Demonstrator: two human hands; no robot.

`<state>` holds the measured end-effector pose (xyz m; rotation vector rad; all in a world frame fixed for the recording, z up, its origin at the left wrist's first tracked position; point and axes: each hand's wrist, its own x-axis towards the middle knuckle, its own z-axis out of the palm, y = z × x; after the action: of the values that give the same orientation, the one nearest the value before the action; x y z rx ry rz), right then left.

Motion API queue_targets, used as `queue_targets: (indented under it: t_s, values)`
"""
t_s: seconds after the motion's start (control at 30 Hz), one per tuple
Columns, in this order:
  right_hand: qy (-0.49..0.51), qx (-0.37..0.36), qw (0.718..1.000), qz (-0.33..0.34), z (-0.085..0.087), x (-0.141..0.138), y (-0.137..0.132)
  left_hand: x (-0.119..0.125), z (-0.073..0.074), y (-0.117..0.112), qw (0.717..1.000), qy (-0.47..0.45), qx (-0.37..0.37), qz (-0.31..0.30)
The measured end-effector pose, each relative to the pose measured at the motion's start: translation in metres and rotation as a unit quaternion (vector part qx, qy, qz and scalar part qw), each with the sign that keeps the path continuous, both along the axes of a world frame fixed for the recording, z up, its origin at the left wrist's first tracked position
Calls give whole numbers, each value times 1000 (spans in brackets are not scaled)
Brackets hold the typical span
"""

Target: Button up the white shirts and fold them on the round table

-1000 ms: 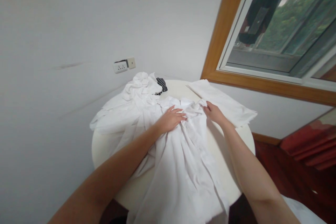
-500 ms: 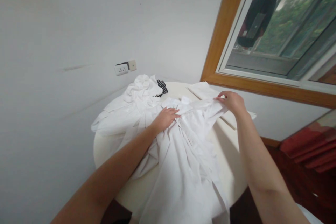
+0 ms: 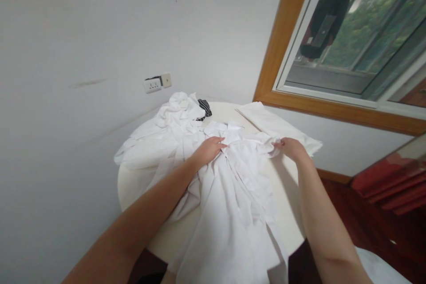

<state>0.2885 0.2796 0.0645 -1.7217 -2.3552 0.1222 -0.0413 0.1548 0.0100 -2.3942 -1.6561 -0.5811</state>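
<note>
A loose, creased white garment (image 3: 233,195) spreads over the round table and hangs past its front edge. My left hand (image 3: 210,150) lies on its upper middle, with the fingers closed on a fold near a gathered seam. At the right end, my right hand (image 3: 290,147) pinches a bunched strip of the same garment between thumb and fingertips. The strip stretches loosely between the hands, slightly crumpled. Parts of the cloth under both hands are hidden.
A heap of white cloth (image 3: 156,137) lies on the left of the round white table (image 3: 133,186), with a black-and-white striped cloth (image 3: 204,108) behind it. A flat white cloth (image 3: 276,122) lies at the back right. A wall socket (image 3: 153,84) and a wood-framed window (image 3: 282,31) are beyond.
My right hand has come down and a little towards me, and the strip it holds has gone from stretched to bunched. My left hand has stayed nearly in place.
</note>
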Motion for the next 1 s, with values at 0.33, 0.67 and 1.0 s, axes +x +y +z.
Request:
queue_targets:
  t_s: [0.33, 0.67, 1.0]
  values:
    - [-54, -84, 991, 84, 7, 5, -11, 5, 4, -3, 1000, -7, -14, 15]
    - [341, -24, 939, -39, 6, -21, -5, 3, 2, -3, 1000, 6, 1, 14]
    - [246, 107, 957, -110, 49, -6, 11, 1, -5, 1, 1000, -19, 10, 8]
